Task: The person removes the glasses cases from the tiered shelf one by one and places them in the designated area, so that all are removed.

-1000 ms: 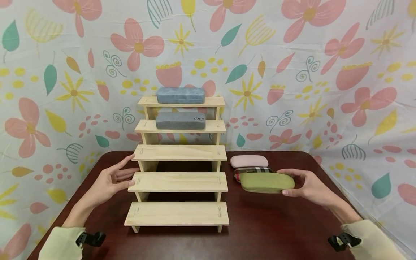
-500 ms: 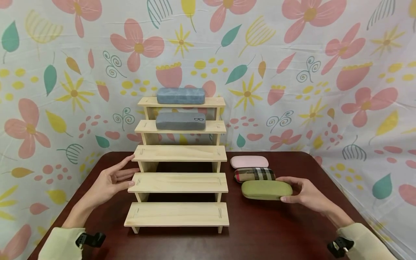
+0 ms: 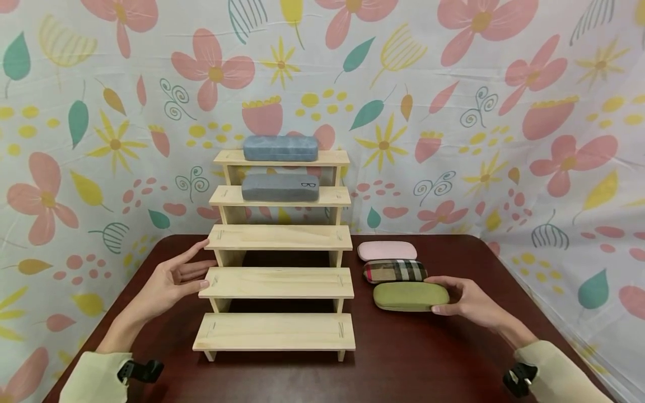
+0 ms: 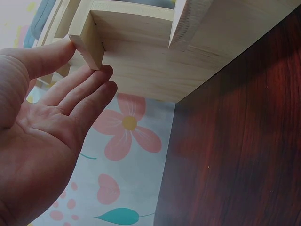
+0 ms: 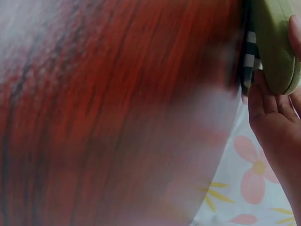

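My right hand [image 3: 466, 302] pinches the right end of a green glasses case [image 3: 409, 296], thumb in front and fingers behind. This case lies in front of a plaid glasses case [image 3: 395, 271]; whether it rests fully on the table cannot be told. A pink glasses case [image 3: 387, 251] lies behind the plaid one. My left hand [image 3: 163, 285] touches the left edge of a stepped wooden display stand [image 3: 279, 238], its fairly straight fingers at the third and fourth shelves from the top. In the left wrist view, thumb and fingertips meet a shelf end [image 4: 87, 44].
On the stand's top shelf sits a blue glasses case [image 3: 280, 148]. A grey glasses case [image 3: 280, 187] with a small spectacles print is one shelf lower. The dark red table [image 3: 403, 358] carries everything, with a flowered cloth [image 3: 322, 73] hanging behind and at the sides.
My right hand has brought the green case down and toward me, from over the plaid case to in front of it, uncovering the plaid one. My left hand has stayed put.
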The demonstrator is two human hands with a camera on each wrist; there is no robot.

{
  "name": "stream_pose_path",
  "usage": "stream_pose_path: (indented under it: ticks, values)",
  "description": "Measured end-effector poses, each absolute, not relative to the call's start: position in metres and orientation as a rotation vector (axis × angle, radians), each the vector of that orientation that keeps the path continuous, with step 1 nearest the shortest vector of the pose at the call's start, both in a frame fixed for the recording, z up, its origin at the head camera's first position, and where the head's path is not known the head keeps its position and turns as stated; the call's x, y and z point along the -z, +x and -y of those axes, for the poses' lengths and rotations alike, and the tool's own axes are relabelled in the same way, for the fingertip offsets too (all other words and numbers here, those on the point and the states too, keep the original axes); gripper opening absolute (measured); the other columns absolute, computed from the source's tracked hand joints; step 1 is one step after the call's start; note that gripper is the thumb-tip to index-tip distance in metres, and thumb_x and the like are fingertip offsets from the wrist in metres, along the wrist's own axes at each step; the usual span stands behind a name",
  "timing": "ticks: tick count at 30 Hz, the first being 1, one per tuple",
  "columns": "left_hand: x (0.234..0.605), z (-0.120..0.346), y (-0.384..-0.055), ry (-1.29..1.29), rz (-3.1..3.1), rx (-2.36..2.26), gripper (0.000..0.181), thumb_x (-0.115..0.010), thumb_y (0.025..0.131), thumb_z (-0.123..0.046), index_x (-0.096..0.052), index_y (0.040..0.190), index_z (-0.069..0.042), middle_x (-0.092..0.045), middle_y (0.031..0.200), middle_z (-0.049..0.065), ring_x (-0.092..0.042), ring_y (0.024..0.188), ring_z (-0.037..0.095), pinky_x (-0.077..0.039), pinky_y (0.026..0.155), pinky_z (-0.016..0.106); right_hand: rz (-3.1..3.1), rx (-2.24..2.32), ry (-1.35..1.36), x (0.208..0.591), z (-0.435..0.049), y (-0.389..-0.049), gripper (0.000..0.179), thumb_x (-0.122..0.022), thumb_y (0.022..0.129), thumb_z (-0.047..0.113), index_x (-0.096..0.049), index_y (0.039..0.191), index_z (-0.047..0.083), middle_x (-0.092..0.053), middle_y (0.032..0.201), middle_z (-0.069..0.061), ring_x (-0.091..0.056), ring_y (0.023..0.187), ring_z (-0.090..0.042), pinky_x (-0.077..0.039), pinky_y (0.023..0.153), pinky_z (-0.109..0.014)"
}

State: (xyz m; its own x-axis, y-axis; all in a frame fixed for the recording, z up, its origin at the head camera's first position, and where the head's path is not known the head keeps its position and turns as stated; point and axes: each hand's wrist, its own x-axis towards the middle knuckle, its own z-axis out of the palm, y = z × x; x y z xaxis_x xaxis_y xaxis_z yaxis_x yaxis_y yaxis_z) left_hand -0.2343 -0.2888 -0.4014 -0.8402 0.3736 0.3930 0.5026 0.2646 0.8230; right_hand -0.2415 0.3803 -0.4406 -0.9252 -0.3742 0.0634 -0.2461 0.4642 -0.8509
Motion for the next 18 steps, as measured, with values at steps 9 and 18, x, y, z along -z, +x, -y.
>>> stream_pose_path:
  ticks: [9, 18]
  values:
    - [0.4015, 0.2881, -0.2342, -0.839, 2.400, 1.642, 0.086, -0.074, 0.095, 0.007, -0.031, 0.167, -0.009, -0.053, 0.145, 0.035, -0.064, 0.126, 0.010, -0.060, 0.085, 0.028, -2.561, 1.481, -0.553, 0.4485, -0.3803, -0.2454, 0.066, -0.085, 0.090, 0.010, -0.055, 0.147, -0.005, -0.063, 0.131, -0.023, -0.066, 0.101, -0.022, -0.056, 0.082, -0.031]
    - [0.4029, 0.2895, -0.2357, -0.814, 2.422, 1.631, 0.086, -0.075, 0.095, 0.005, -0.031, 0.168, -0.012, -0.052, 0.148, 0.033, -0.064, 0.127, 0.010, -0.060, 0.086, 0.030, -2.573, 1.428, -0.598, 0.4496, -0.3767, -0.2482, 0.066, -0.084, 0.092, 0.011, -0.053, 0.148, -0.006, -0.062, 0.133, -0.024, -0.065, 0.103, -0.020, -0.055, 0.084, -0.030]
